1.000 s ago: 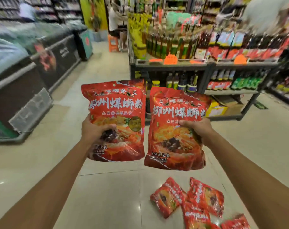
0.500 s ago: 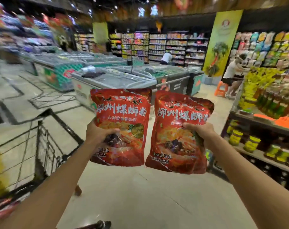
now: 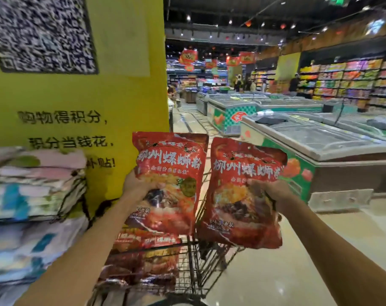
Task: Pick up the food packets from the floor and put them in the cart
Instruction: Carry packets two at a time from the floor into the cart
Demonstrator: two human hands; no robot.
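Food packets, two of them, are up in the middle of the frame, one in each of your hands, with the cart below them. Your left hand reaches in from the lower left, forearm angled upward. Its fingers grip the left red packet at its left edge near mid-height, with the thumb laid across the printed front; that packet stands nearly upright. Your right hand comes in from the lower right with the arm stretched out. Its fingers are clamped on the right edge of the right red packet, thumb on the front, and this packet tilts a little, its top leaning right. The two packets hang side by side, close together. In the lower centre, the wire cart already holds more red packets. A yellow pillar fills the upper left of the frame, and chest freezers run along the right.
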